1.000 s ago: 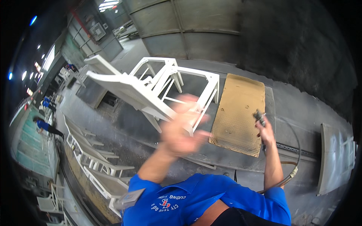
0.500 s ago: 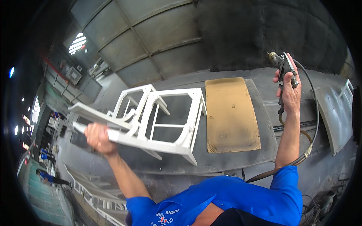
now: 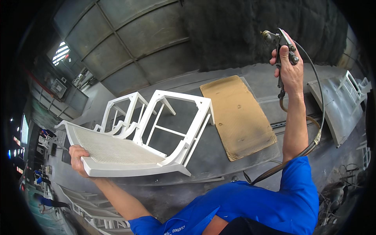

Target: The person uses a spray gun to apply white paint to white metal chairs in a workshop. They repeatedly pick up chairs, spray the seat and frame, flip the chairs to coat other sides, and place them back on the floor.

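Observation:
My left hand (image 3: 79,159) grips the top corner of the backrest of a white chair frame (image 3: 168,135). The chair is tipped on its back, so its backrest with a woven-looking panel (image 3: 113,145) faces up and its open seat frame stands to the right. Raised at the upper right, my right hand (image 3: 291,72) is wrapped round the handle of a metal spray gun (image 3: 281,49), whose nozzle points left. From the gun a hose (image 3: 319,98) loops down past my right forearm. A second white chair frame (image 3: 125,107) lies just behind the first.
A brown cardboard sheet (image 3: 239,117) lies on the grey work surface, right of the chair. Further right is a metal sheet (image 3: 337,113) with white frames at its edge. Several white chair parts (image 3: 94,207) stand at lower left. People (image 3: 47,200) are visible at far left.
My left hand has turned the chair's backrest over toward me, so its panel now shows. My view has shifted, and the spray gun appears higher and further left.

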`<state>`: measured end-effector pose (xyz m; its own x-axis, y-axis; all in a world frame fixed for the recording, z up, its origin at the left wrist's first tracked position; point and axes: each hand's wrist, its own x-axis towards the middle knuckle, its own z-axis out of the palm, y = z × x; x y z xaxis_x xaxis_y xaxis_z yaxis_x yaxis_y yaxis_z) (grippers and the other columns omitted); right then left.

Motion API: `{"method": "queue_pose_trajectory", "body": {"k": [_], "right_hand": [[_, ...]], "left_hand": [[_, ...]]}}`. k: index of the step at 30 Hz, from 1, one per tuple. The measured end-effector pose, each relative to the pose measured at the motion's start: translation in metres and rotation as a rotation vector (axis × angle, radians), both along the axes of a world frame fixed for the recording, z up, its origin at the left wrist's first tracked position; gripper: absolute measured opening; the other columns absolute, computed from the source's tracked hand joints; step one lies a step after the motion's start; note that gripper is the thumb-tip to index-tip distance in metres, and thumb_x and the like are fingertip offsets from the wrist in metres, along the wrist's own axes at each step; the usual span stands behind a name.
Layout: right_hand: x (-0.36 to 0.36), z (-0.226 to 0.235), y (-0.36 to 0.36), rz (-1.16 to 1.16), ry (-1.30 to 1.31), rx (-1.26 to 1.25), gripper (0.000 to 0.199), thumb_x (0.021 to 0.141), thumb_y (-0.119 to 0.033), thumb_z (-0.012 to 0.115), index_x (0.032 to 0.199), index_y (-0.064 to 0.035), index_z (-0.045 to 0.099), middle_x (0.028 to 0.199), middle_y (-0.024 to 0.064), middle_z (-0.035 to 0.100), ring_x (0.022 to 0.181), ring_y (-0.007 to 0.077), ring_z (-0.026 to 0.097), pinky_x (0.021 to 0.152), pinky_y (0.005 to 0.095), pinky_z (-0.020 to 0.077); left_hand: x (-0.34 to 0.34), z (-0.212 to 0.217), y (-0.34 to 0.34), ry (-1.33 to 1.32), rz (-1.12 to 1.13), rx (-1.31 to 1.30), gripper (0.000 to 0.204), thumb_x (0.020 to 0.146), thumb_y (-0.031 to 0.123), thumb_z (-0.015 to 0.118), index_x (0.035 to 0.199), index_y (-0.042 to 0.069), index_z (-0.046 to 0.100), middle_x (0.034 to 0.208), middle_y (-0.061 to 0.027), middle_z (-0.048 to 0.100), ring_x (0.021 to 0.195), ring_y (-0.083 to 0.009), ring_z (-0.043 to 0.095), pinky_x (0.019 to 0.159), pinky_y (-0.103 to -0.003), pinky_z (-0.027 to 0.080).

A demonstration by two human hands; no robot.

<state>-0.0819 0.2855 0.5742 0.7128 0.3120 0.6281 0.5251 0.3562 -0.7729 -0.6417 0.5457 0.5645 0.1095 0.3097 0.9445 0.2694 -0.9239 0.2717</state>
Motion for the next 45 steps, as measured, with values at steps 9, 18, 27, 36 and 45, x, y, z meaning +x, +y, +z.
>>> {"method": "queue_pose_trajectory", "body": {"k": [9,18,27,36,45], "right_hand": [[0.004,-0.005,0.007,-0.044,-0.028,-0.007,0.066,0.101,-0.053,0.063,0.152,-0.0119,0.053,0.092,0.0019,0.066,0.075,0.0057,0.066,0.048,0.0182,0.05],[0.003,-0.007,0.007,-0.028,-0.042,0.0,0.067,0.101,-0.053,0.063,0.152,-0.0105,0.052,0.092,0.0024,0.066,0.075,0.0063,0.066,0.048,0.0184,0.0502],[-0.031,-0.054,0.02,0.169,0.002,-0.086,0.074,0.101,-0.055,0.063,0.157,-0.0102,0.047,0.1,0.0026,0.068,0.082,0.0067,0.063,0.052,0.0188,0.0483],[-0.108,-0.186,0.082,0.629,0.066,-0.401,0.059,0.104,-0.037,0.066,0.157,-0.0153,0.049,0.104,0.0049,0.068,0.087,0.0102,0.064,0.07,0.0248,0.0539],[-0.191,-0.258,0.14,0.981,-0.1,-0.587,0.059,0.102,-0.029,0.065,0.157,-0.0223,0.047,0.145,0.0204,0.062,0.134,0.0405,0.059,0.11,0.0452,0.0485]], "left_hand": [[-0.009,-0.02,0.029,-0.06,-0.038,0.042,0.036,0.09,0.039,0.045,0.073,0.007,0.048,0.081,-0.005,0.038,0.08,-0.0176,0.041,0.075,-0.033,0.036],[-0.012,-0.02,0.034,-0.067,-0.133,0.035,0.039,0.092,0.04,0.039,0.076,0.007,0.05,0.084,-0.0069,0.039,0.085,-0.0204,0.041,0.079,-0.038,0.037],[-0.002,-0.014,0.027,-0.002,-0.011,0.108,0.04,0.092,0.039,0.043,0.075,0.004,0.053,0.073,-0.0078,0.047,0.082,-0.0243,0.045,0.081,-0.042,0.039],[-0.006,-0.018,0.026,-0.019,-0.009,0.052,0.044,0.095,0.04,0.033,0.074,0.006,0.052,0.077,-0.0073,0.047,0.087,-0.0244,0.046,0.088,-0.043,0.039],[-0.016,-0.014,0.029,-0.005,-0.14,0.003,0.044,0.095,0.038,0.029,0.076,0.007,0.054,0.077,-0.0077,0.049,0.089,-0.0241,0.047,0.092,-0.044,0.04]]}}
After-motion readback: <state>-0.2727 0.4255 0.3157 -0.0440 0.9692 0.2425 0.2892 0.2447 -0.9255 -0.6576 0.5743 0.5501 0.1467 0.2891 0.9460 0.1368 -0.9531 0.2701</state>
